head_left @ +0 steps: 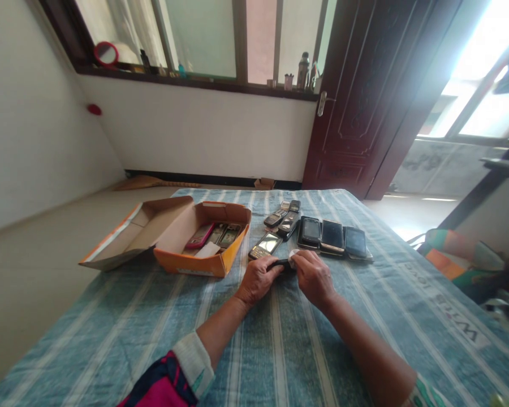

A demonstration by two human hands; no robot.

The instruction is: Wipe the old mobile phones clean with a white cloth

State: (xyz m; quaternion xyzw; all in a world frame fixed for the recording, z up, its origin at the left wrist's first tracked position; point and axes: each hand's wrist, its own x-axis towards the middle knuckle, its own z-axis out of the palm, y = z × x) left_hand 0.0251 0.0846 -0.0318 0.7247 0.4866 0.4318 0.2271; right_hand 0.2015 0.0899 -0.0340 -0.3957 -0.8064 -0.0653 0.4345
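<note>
My left hand (257,278) is closed around a small black phone (280,263), held low over the striped cloth. My right hand (314,275) pinches a small white wipe (293,258) against the phone's right end. Just beyond my hands lies a gold-edged phone (265,245). Further back a row of dark smartphones (333,236) and several old keypad phones (282,217) lie side by side.
An open orange cardboard box (220,263) with several phones inside, one of them pink, stands left of my hands, its lid (123,240) folded out. The blue striped cloth (280,350) covers the surface. A dark wooden door (360,107) and a windowsill with bottles are behind.
</note>
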